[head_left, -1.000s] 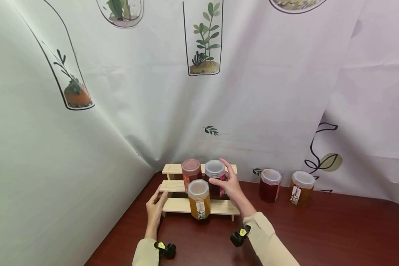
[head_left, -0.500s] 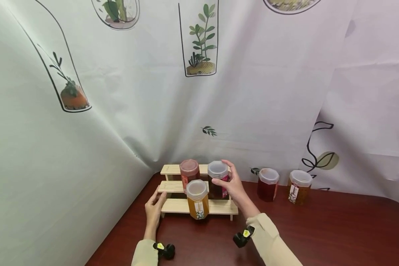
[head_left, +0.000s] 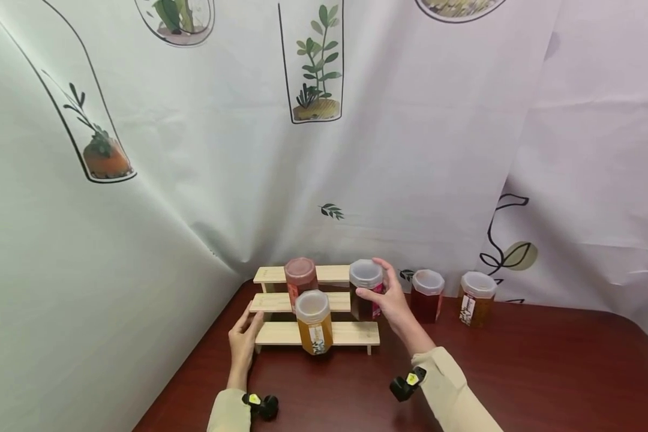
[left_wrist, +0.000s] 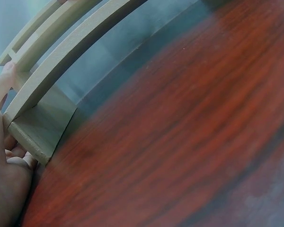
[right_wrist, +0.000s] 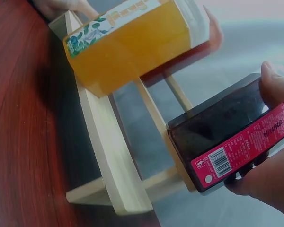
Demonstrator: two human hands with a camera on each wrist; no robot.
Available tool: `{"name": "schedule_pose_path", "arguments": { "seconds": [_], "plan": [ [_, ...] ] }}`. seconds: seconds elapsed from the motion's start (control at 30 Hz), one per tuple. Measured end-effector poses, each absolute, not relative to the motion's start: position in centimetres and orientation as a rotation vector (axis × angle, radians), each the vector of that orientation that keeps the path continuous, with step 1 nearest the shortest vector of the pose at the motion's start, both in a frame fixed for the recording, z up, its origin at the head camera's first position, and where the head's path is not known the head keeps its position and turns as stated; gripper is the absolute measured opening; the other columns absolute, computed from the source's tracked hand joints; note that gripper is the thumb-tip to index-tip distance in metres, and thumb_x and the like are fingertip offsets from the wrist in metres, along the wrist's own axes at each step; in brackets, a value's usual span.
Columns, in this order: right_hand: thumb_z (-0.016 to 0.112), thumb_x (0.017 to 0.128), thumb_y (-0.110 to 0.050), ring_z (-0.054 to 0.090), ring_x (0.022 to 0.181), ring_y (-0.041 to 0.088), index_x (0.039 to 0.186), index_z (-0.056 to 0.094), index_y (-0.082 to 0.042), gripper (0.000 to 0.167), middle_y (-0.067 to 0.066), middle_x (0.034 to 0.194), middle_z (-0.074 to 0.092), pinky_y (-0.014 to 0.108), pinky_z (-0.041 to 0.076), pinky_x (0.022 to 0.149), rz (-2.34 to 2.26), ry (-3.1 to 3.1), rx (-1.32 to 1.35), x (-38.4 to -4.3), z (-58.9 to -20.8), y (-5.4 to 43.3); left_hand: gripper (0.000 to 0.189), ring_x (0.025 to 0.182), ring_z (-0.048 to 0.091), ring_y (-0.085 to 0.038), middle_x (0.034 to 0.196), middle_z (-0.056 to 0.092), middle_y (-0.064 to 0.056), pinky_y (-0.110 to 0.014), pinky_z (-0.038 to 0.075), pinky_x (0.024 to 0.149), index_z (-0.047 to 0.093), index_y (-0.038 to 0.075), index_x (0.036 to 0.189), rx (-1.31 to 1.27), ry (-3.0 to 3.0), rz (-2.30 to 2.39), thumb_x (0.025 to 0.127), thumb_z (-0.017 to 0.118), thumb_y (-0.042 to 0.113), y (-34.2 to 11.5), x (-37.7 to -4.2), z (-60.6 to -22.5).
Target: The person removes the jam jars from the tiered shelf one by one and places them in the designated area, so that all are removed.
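Step in hand, as I judge it: placing the dark jar (head_left: 360,306) on the wooden rack (head_left: 356,333). My right hand (head_left: 394,303) grips that jar round its upper body, thumb on the near side, fingers behind; the pink label (right_wrist: 241,149) faces my right wrist camera. The jar is at the right end of the middle tier (head_left: 339,302), its base at the board; I can't tell whether it bears fully or hangs a touch above.

My left hand (head_left: 242,343) holds the rack's left end, thumb by the tier edge, fingers curled behind the side panel. I read that as steadying.

Also on the rack: the amber jar (head_left: 314,327), upright on the lowest tier, and the pinkish-lidded jar (head_left: 301,282) behind it, apparently on the middle tier, base hidden. The deep red jar (head_left: 425,300) and the brown jar (head_left: 480,309) stand on the table (head_left: 313,390), right of the rack.

Next move calls for checking the base sits flat and inboard of the board's end, then easing the right fingers off without dragging. Main risk: overhang at that end. The left hand should hold the rack until the jar is free.
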State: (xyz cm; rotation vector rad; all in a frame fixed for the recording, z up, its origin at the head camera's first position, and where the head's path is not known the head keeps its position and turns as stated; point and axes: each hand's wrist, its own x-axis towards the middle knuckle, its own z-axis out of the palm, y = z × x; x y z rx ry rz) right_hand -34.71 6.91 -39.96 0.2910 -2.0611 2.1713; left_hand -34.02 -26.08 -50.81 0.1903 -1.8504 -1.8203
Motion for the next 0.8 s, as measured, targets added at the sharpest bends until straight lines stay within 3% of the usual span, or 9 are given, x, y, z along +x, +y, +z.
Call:
{"name": "schedule_pose_path", "arguments": {
  "seconds": [0.33, 0.57, 0.8],
  "plan": [
    [0.07, 0.083, 0.004, 0.052, 0.102, 0.001, 0.147, 0.03, -0.016, 0.079, 0.009, 0.129, 0.05, 0.019, 0.044, 0.085, 2.234, -1.965, 0.186, -34.1, -40.1, 9.6, 0.051, 0.081, 0.069, -0.003, 0.078, 0.067, 0.011, -0.012, 0.052, 0.069, 0.054, 0.015, 0.14, 0.173, -1.826, -1.824, 0.092, 0.069, 0.023, -26.1, -34.2, -50.8],
    [0.068, 0.084, 0.003, 0.046, 0.109, 0.005, 0.148, 0.029, -0.015, 0.077, 0.009, 0.132, 0.045, 0.015, 0.04, 0.088, 2.235, -1.894, 0.066, -33.6, -41.0, 11.7, 0.054, 0.079, 0.068, 0.0, 0.078, 0.067, 0.014, -0.013, 0.052, 0.067, 0.052, 0.013, 0.142, 0.197, -1.841, -1.841, 0.091, 0.07, 0.024, -26.2, -34.3, -50.8],
    [0.069, 0.084, 0.004, 0.051, 0.097, 0.0, 0.146, 0.031, -0.013, 0.075, 0.007, 0.122, 0.047, 0.017, 0.044, 0.082, 2.225, -1.885, -0.069, -32.6, -42.7, 13.7, 0.054, 0.076, 0.067, 0.002, 0.077, 0.066, 0.017, -0.013, 0.051, 0.063, 0.052, 0.017, 0.142, 0.214, -1.849, -1.849, 0.091, 0.07, 0.024, -26.3, -34.5, -51.0]
  ]
}}
